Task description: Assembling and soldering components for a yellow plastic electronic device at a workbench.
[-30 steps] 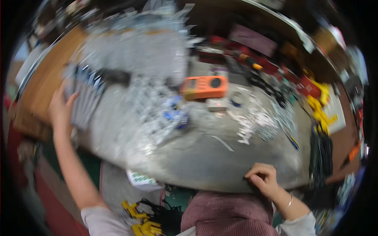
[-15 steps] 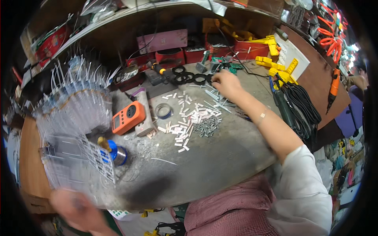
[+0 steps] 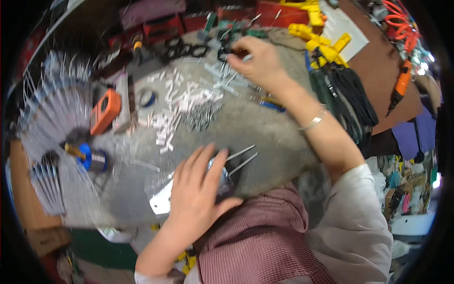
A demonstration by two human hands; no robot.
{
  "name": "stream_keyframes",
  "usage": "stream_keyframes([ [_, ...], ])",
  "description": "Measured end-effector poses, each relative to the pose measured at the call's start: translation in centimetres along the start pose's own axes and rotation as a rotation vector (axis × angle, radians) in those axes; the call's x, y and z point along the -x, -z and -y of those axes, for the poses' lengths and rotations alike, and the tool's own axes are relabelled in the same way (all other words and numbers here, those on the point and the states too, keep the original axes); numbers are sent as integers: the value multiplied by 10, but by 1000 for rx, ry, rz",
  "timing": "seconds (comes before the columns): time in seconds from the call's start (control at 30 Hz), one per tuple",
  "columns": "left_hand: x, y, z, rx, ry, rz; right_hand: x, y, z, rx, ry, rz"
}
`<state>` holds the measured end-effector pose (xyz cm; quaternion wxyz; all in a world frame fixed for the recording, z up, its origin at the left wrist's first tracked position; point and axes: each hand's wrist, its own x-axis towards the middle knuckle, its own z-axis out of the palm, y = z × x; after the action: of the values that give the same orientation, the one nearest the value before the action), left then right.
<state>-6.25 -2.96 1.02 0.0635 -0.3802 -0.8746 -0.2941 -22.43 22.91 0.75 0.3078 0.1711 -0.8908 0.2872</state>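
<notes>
My left hand (image 3: pixel 198 189) lies flat with fingers spread on a shiny clear packet (image 3: pixel 163 202) at the front edge of the grey bench (image 3: pixel 265 132). Two thin metal pins (image 3: pixel 242 158) stick out from under its fingertips. My right hand (image 3: pixel 257 61) reaches to the far side of the bench. Its fingers are pinched on a small pale piece (image 3: pixel 247 57) above a heap of grey metal strips (image 3: pixel 227 78). A bracelet sits on that wrist. Between the hands lies a scatter of small white pieces (image 3: pixel 184 102).
An orange meter (image 3: pixel 105 111), a blue spool (image 3: pixel 92 158) and a tape roll (image 3: pixel 147 98) lie at left, beside clear bags of pins (image 3: pixel 52 113). Black rings (image 3: pixel 182 47) and red boxes (image 3: pixel 165 26) stand at the back. Yellow tools (image 3: pixel 321 42) and black cable bundles (image 3: pixel 350 99) are at right.
My left hand has come in from the lower left and now rests on the clear packet. The right hand stays at the far heap of strips. The view has swung.
</notes>
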Motion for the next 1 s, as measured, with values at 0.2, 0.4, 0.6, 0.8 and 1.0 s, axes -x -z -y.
stream_keyframes([
  [0.2, 20, -21, 7, -192, 161, 21, 88, 66, 35, -455, -588, 445],
  [0.4, 12, 7, -6, 26, 156, 18, 136, 72, 50, -724, -807, 508],
  [0.6, 3, 7, -13, 63, 334, 55, 165, 76, 75, -835, -835, 329],
  [0.8, 0, -26, -8, -156, 180, 47, 180, 51, 120, -314, -402, 321],
  [1.0, -24, -30, -15, 21, 116, 21, 178, 64, 113, -103, -124, 525],
])
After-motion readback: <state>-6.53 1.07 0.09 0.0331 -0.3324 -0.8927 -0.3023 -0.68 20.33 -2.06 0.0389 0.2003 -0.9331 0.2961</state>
